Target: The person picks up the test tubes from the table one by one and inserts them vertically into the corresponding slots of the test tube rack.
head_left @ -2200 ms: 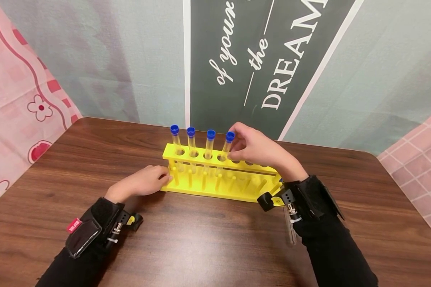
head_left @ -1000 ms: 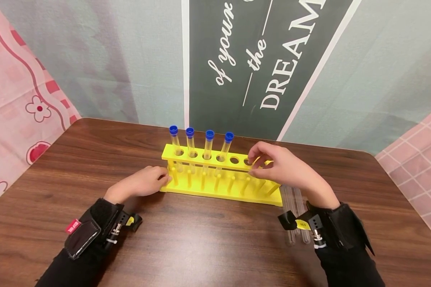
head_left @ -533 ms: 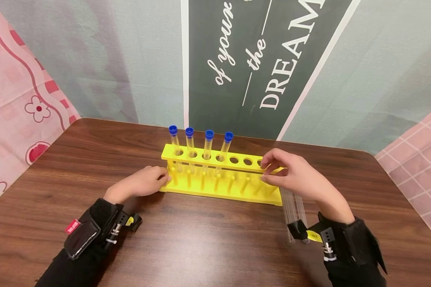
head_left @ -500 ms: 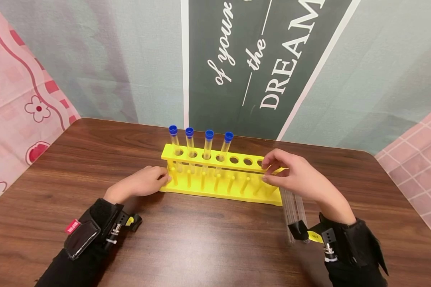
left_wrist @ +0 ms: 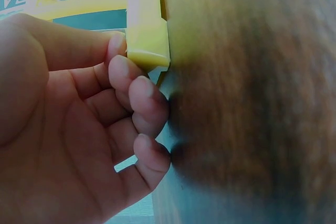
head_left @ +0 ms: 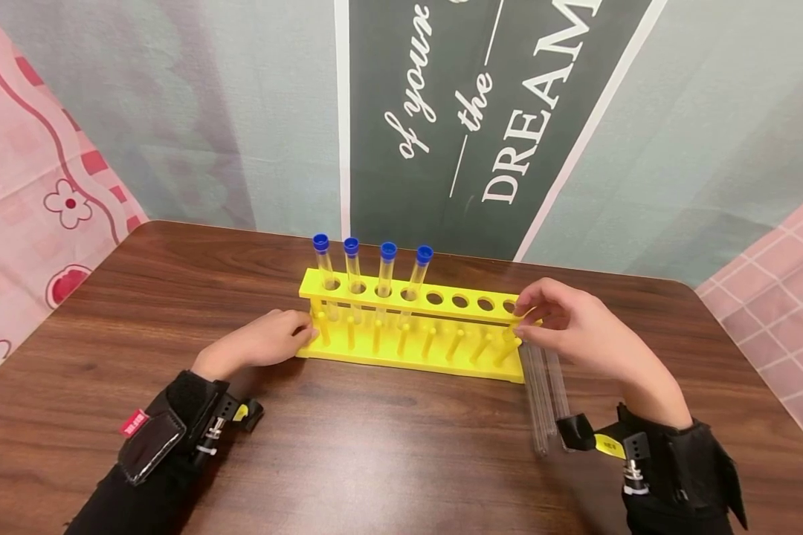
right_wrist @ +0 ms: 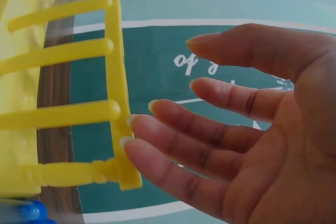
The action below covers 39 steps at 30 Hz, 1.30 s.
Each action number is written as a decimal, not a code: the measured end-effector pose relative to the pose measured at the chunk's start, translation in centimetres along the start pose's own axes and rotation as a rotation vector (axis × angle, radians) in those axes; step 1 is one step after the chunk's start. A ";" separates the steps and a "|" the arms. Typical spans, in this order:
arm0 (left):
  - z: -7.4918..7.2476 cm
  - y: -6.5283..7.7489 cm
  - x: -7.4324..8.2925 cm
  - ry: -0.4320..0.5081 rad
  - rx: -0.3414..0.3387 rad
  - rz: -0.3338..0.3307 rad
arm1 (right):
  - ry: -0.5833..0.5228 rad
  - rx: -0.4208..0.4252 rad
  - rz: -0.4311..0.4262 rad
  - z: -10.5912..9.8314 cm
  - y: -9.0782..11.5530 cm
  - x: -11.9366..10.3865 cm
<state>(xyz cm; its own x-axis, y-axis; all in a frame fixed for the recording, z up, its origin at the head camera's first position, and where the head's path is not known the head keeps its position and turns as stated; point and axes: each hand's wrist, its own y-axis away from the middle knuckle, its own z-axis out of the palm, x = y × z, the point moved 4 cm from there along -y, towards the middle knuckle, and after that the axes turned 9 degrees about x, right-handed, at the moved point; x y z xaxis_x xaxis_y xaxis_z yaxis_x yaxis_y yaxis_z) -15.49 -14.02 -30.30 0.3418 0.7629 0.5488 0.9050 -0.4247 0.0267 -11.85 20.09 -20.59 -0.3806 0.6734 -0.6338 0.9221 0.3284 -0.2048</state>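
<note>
Head view shows the left hand [head_left: 271,338], fingers curled, thumb and index holding the near end of the yellow rack [head_left: 391,357]. Four blue-capped tubes [head_left: 386,273] stand beyond those fingertips. Beside the rack's other end, the right hand [head_left: 578,327] has loosely bent, spread fingers gripping nothing; contact is unclear. Clear tubes [head_left: 539,405] lie just below its fingers on the table [head_left: 375,453].

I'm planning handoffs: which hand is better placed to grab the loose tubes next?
Probably the right hand: empty and near the loose tubes; the left hand pinches the rack at its left end.
</note>
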 end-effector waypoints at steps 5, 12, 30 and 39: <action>0.1 0.1 -0.1 0.006 -0.008 -0.003 | 0.003 0.018 0.012 -0.8 0.3 0.6; 0.1 0.1 -0.3 0.018 -0.017 -0.010 | 0.054 0.025 0.060 -1.6 0.6 1.7; 0.2 -0.1 -0.1 0.012 -0.025 -0.009 | 0.031 -0.043 0.277 -2.1 0.9 4.9; 0.0 -0.1 -0.2 0.007 -0.024 -0.012 | 0.078 -0.129 0.436 -1.4 0.8 6.5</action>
<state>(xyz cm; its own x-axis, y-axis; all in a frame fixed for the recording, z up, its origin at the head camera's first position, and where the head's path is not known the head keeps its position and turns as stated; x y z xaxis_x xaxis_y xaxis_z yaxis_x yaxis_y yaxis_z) -15.66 -14.10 -30.43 0.3290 0.7645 0.5543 0.9026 -0.4271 0.0534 -13.71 25.65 -23.86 0.0325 0.8135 -0.5806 0.9828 0.0796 0.1666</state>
